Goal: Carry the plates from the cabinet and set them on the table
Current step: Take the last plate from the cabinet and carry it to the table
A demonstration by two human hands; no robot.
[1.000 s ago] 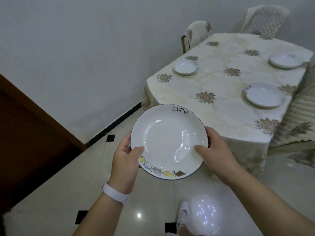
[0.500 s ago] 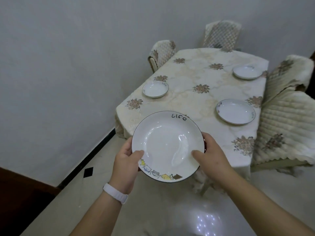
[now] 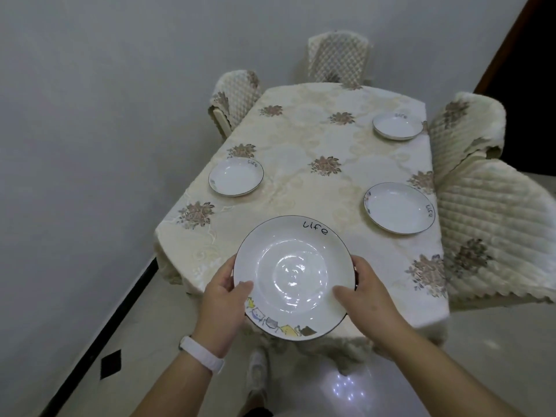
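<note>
I hold a white plate (image 3: pixel 293 275) with "life" written on its rim and small cartoon figures along the near edge. My left hand (image 3: pixel 224 299) grips its left rim and my right hand (image 3: pixel 368 296) grips its right rim. The plate hovers level over the near end of the table (image 3: pixel 304 182), which wears a cream floral cloth. Three matching plates lie on the cloth: one at the left (image 3: pixel 236 176), one at the right (image 3: pixel 399 207), one at the far right (image 3: pixel 397 126).
Quilt-covered chairs stand around the table: far left (image 3: pixel 234 97), far end (image 3: pixel 338 60), and two along the right (image 3: pixel 469 127) (image 3: pixel 496 233). A grey wall (image 3: pixel 90 130) runs close along the left. My shoe (image 3: pixel 257 377) shows on the glossy tiled floor.
I have walked up to the table; it has swung from the upper right to straight ahead and grown larger. The plate stays gripped in both hands, now over the table's near edge.
</note>
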